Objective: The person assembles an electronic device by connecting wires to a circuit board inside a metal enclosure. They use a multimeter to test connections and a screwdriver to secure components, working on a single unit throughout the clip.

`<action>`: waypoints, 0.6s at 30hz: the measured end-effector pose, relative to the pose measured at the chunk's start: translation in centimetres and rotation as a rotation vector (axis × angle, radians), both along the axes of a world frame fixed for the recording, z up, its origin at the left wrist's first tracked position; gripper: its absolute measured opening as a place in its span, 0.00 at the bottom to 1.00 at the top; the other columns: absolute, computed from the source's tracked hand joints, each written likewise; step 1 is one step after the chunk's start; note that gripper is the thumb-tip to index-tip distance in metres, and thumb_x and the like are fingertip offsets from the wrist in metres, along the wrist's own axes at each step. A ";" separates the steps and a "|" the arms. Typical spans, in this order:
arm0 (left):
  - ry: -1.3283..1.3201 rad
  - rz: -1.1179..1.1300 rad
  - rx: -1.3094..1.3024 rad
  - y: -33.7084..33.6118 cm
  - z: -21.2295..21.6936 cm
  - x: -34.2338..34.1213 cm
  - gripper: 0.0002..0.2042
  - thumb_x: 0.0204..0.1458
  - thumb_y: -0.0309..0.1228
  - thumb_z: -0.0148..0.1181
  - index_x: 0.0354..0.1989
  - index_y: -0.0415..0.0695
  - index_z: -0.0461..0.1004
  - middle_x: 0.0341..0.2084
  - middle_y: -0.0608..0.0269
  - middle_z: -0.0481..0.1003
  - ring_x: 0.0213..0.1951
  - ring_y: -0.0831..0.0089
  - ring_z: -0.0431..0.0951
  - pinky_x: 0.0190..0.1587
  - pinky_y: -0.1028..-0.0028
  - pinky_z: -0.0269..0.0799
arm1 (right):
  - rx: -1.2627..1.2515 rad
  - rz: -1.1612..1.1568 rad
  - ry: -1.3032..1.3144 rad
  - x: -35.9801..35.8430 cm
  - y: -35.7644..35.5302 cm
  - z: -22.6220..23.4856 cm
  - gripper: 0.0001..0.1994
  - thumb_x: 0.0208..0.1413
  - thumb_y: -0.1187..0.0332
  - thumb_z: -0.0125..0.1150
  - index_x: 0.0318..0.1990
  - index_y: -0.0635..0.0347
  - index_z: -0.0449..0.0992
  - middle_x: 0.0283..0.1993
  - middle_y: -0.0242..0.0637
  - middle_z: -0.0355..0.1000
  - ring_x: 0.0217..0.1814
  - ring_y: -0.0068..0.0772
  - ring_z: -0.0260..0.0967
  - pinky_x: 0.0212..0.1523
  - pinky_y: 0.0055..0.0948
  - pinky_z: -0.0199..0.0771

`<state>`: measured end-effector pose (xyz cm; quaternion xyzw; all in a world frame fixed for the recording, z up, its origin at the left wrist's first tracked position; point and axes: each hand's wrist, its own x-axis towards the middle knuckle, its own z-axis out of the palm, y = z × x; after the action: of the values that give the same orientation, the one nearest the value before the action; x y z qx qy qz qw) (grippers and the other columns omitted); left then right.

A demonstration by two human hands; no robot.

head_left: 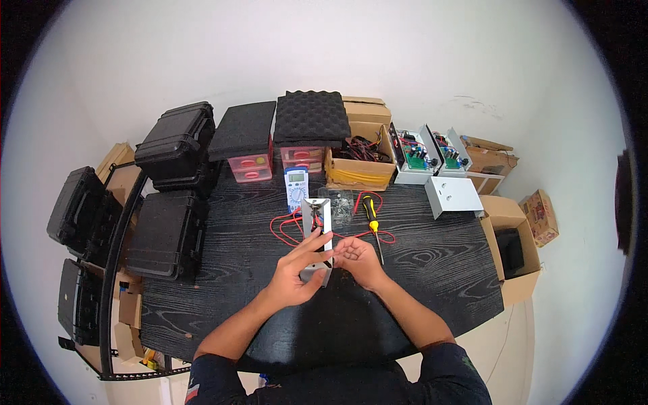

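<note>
Grey sheet-metal enclosure (328, 226), long axis twelve to six o'clock, is over the black surface (432, 263), at one o'clock from the left hand (295, 273), whose half-closed grip holds it. The right hand (359, 262) curls at its four o'clock edge; whether it pinches anything, I cannot tell.

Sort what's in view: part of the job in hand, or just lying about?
Likely the job:
- white metal housing, in the left hand, right hand beside it
- multimeter
- screwdriver

Likely lying about:
- black cases
- pink drawers
- cardboard box of cables
</note>
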<state>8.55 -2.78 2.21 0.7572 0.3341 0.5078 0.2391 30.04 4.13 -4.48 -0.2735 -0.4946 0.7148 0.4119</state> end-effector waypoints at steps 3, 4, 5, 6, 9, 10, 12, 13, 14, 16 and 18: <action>0.000 -0.003 0.003 0.1 -0.1 0.0 0.18 0.56 0.21 0.62 0.57 0.40 0.80 0.68 0.44 0.71 0.74 0.40 0.63 0.74 0.48 0.58 | 0.054 -0.017 0.036 0.0 -0.3 -0.3 0.10 0.62 0.83 0.65 0.48 0.63 0.75 0.43 0.33 0.79 0.46 0.23 0.79 0.52 0.26 0.83; -0.001 -0.006 0.004 0.1 -0.1 0.0 0.18 0.56 0.20 0.62 0.57 0.40 0.80 0.68 0.44 0.71 0.74 0.40 0.63 0.74 0.48 0.58 | 0.087 -0.033 0.038 -0.1 -0.3 -0.4 0.10 0.62 0.83 0.65 0.48 0.63 0.75 0.44 0.33 0.79 0.46 0.23 0.79 0.52 0.26 0.83; -0.002 -0.005 0.006 0.1 0.0 0.0 0.18 0.56 0.20 0.62 0.57 0.40 0.80 0.68 0.44 0.71 0.74 0.40 0.63 0.74 0.48 0.58 | 0.119 -0.049 0.041 -0.1 -0.4 -0.4 0.10 0.63 0.83 0.65 0.49 0.64 0.75 0.44 0.34 0.79 0.47 0.23 0.79 0.52 0.26 0.83; -0.003 -0.004 0.008 0.0 0.1 0.0 0.18 0.56 0.20 0.62 0.57 0.40 0.80 0.68 0.44 0.71 0.74 0.39 0.63 0.74 0.48 0.58 | 0.151 -0.065 0.043 -0.1 -0.6 -0.4 0.10 0.63 0.83 0.65 0.49 0.65 0.75 0.44 0.34 0.80 0.47 0.23 0.80 0.52 0.27 0.83; 0.000 -0.001 0.006 0.0 0.0 0.0 0.18 0.56 0.20 0.62 0.56 0.39 0.80 0.68 0.44 0.71 0.74 0.39 0.63 0.74 0.49 0.59 | 0.333 -0.119 -0.032 0.0 -1.2 0.0 0.13 0.61 0.87 0.64 0.50 0.65 0.73 0.48 0.38 0.80 0.50 0.22 0.79 0.51 0.23 0.82; 0.002 0.001 0.004 0.0 0.0 0.0 0.18 0.56 0.19 0.62 0.56 0.39 0.80 0.68 0.44 0.71 0.74 0.39 0.63 0.74 0.49 0.59 | 0.397 -0.145 -0.047 0.0 -1.3 -0.2 0.13 0.62 0.87 0.64 0.51 0.65 0.73 0.49 0.38 0.80 0.50 0.22 0.79 0.51 0.22 0.82; -0.001 -0.002 0.006 0.0 -0.1 0.0 0.18 0.56 0.20 0.62 0.57 0.39 0.79 0.68 0.45 0.71 0.74 0.40 0.63 0.74 0.49 0.59 | 0.523 -0.197 -0.080 -0.1 -1.6 -0.5 0.13 0.63 0.86 0.63 0.52 0.66 0.72 0.49 0.40 0.80 0.51 0.21 0.79 0.51 0.21 0.81; -0.003 -0.003 0.007 0.1 -0.1 0.0 0.18 0.56 0.20 0.62 0.57 0.39 0.79 0.68 0.45 0.71 0.74 0.40 0.63 0.74 0.49 0.59 | 0.509 -0.209 -0.089 -0.1 -1.8 -0.6 0.13 0.63 0.86 0.63 0.52 0.65 0.72 0.49 0.40 0.81 0.51 0.22 0.79 0.51 0.21 0.81; -0.007 -0.004 0.007 0.0 -0.1 0.0 0.18 0.56 0.20 0.62 0.57 0.40 0.79 0.68 0.45 0.71 0.74 0.40 0.63 0.74 0.49 0.59 | 0.495 -0.220 -0.097 -0.2 -1.9 -0.6 0.13 0.63 0.86 0.63 0.52 0.65 0.72 0.50 0.41 0.81 0.51 0.22 0.79 0.51 0.21 0.81; -0.016 -0.004 0.006 0.0 -0.1 0.0 0.18 0.56 0.20 0.62 0.57 0.40 0.80 0.69 0.45 0.71 0.74 0.40 0.62 0.74 0.49 0.59 | 0.482 -0.238 -0.098 -0.4 -2.0 -0.6 0.14 0.63 0.86 0.63 0.53 0.65 0.72 0.50 0.41 0.81 0.51 0.22 0.79 0.51 0.21 0.81; -0.007 -0.001 0.006 0.0 -0.2 0.0 0.18 0.57 0.21 0.62 0.57 0.40 0.80 0.69 0.45 0.71 0.74 0.40 0.62 0.74 0.49 0.59 | 0.485 -0.253 -0.085 -0.6 -2.1 -0.5 0.14 0.63 0.86 0.63 0.53 0.65 0.72 0.49 0.41 0.81 0.50 0.22 0.79 0.50 0.21 0.81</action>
<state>8.57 -2.74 2.01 0.7564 0.3314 0.5111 0.2385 29.42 2.03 -4.99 -0.2562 -0.6299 0.5064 0.5302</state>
